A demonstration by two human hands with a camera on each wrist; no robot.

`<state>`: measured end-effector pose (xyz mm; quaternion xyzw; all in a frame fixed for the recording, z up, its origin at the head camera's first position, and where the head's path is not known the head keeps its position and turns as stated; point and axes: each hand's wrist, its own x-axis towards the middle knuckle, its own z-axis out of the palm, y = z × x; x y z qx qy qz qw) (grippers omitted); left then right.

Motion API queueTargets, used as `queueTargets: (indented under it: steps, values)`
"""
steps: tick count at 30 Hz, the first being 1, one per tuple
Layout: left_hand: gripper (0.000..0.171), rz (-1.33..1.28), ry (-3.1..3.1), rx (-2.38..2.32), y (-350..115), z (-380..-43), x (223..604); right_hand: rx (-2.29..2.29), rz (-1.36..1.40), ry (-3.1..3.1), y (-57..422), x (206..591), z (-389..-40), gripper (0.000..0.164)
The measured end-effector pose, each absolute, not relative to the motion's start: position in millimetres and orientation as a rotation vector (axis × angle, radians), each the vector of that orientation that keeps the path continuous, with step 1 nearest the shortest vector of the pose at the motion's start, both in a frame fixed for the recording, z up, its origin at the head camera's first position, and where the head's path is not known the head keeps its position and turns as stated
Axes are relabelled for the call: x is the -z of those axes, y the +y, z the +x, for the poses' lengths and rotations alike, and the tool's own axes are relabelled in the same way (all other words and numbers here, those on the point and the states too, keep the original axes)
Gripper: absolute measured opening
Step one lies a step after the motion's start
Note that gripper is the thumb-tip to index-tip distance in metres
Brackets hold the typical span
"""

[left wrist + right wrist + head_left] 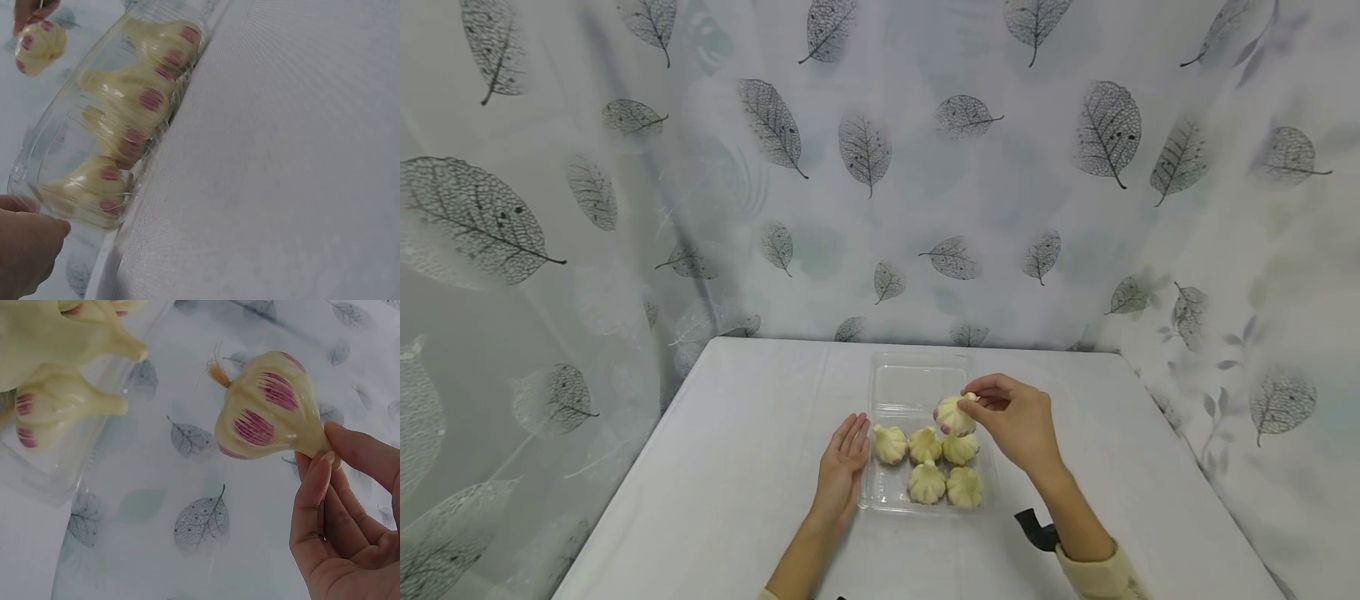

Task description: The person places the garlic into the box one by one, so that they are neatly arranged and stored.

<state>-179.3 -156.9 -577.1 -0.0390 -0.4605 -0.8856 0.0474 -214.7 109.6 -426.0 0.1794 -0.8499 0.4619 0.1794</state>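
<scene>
My right hand (pixel 1018 421) pinches a garlic bulb (pixel 265 412) by its neck between thumb and fingers. This bulb is glossy cream with purple streaks, and a tan root tuft sticks out of its base. In the head view it hangs over the back right part of a clear plastic box (pixel 880 497). Several similar garlic bulbs (pixel 927 482) sit inside the box, in a back row and a front row. My left hand (pixel 844 460) lies along the box's left side, fingers extended against the wall. The front left part of the box shows bare plastic.
The box's clear lid (pixel 921 379) is folded back behind it on the white table (pixel 760 433). A black curved piece (pixel 1036 530) shows beside my right wrist. Leaf-printed curtains (pixel 925 167) hang behind the table and along its sides.
</scene>
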Motion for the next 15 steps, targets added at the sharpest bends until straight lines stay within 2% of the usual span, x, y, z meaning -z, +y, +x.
queueTargets:
  steps: [15]
  values:
    - [0.067,-0.081,-1.398,2.702,-156.5,-180.8,575.8,-1.337,0.534,-2.45,86.7,427.3,-211.3,0.019]
